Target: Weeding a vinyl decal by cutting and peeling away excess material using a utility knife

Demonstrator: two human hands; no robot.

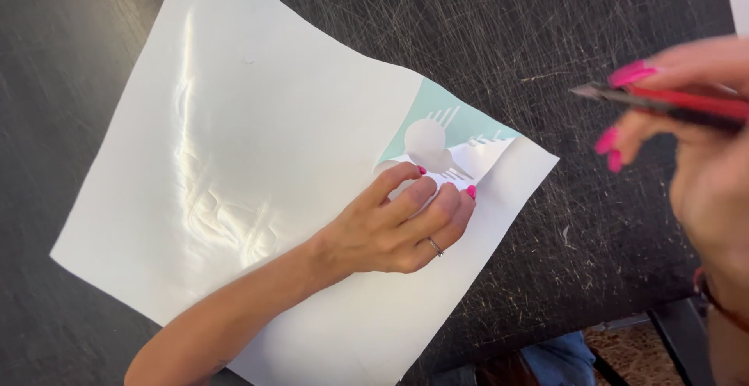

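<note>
Left hand pressing fingertips on peeled white sheet on scratched dark surface, grip flat, holding nothing; right hand raised aside, grip clamped around red craft knife.

There is one view, taken from a camera on the person's head. It looks steeply down and slightly forward onto the black scratched desk, from close range, so the desk fills nearly the whole picture. Only at the lower right does the desk's near edge show, with floor below it. The white sheet lies left of centre. The left hand sits mid-frame; the right hand is nearest the lens, blurred at the right border.
</note>
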